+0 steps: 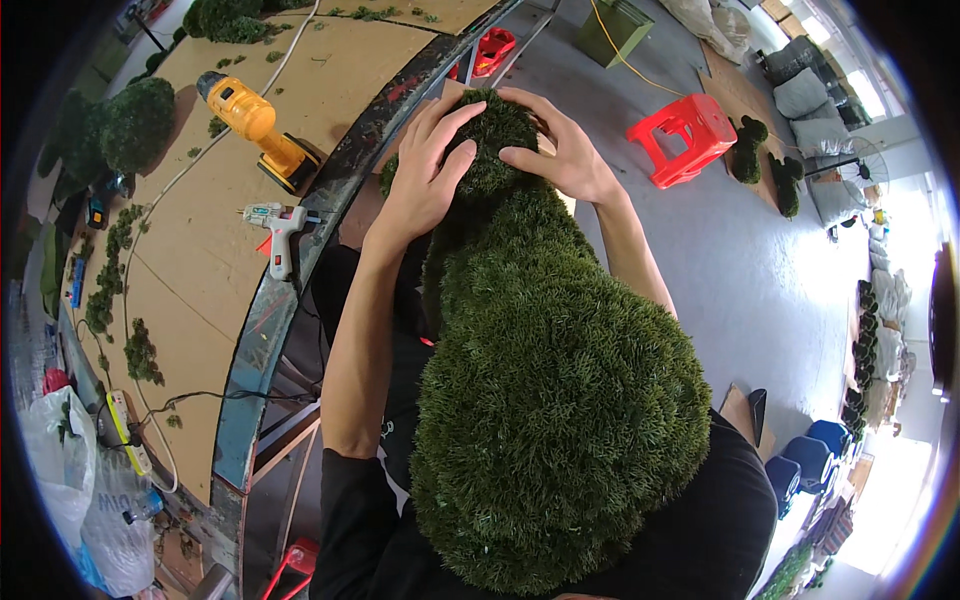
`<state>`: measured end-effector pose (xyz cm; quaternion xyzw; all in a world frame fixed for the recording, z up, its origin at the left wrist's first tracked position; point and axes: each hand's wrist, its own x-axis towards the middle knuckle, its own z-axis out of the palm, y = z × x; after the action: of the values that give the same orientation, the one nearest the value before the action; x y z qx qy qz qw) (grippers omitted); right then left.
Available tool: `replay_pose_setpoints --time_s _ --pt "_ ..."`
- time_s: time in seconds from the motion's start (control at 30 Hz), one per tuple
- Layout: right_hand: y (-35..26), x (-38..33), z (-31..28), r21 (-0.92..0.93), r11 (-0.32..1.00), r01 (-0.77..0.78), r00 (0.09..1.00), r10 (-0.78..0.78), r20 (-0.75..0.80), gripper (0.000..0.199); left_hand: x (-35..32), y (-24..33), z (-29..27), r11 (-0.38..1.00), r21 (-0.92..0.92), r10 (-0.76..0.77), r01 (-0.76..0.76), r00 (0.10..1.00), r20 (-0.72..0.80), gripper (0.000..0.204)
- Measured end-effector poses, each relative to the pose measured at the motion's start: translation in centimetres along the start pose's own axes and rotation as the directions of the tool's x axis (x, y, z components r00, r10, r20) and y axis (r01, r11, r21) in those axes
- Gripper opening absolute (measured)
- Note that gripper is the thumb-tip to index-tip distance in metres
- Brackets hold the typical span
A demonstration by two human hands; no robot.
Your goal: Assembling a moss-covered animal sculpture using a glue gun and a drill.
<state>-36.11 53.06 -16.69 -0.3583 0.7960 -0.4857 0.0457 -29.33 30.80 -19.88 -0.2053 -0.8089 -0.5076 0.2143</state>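
Note:
A large artificial topiary figure (560, 400) of dense dark green foliage lies along my lap and chest, its wide rounded part nearest me. At its far, narrower end is a small rounded lump. My left hand (428, 172) curves round the left side of that lump, with thumb and fingers bent over the foliage. From the other side my right hand (566, 152) clasps the same lump, its thumb pressed on the leaves. A hot glue gun (284, 232) rests on the table edge beside my left forearm. Past it lies a yellow cordless drill (256, 122).
The curved table (210, 285) on my left carries loose green sprigs, a white cable and a power strip (128, 430). Plastic bags (110, 490) hang near its front. Red stools (684, 140) and a green bin (615, 32) stand on the floor; more topiary figures (750, 150) lie at the right.

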Motion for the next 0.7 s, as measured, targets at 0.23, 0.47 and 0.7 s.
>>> replay_pose_setpoints --time_s 0.23,0.47,0.7 --pt "-0.3 -0.1 0.0 0.040 0.998 -0.041 0.999 0.041 0.011 0.072 -0.3 0.7 0.6 0.998 -0.064 0.012 -0.021 0.989 -0.145 0.035" --pt "0.2 0.2 0.1 0.090 0.994 0.059 0.998 -0.060 0.004 0.073 -0.4 0.1 0.2 0.998 -0.005 0.056 -0.056 0.996 -0.072 0.020" --pt "0.2 -0.1 0.8 0.018 0.987 0.157 0.982 -0.154 -0.113 0.052 -0.5 -0.2 0.2 0.997 -0.069 0.028 -0.035 0.994 -0.105 0.015"
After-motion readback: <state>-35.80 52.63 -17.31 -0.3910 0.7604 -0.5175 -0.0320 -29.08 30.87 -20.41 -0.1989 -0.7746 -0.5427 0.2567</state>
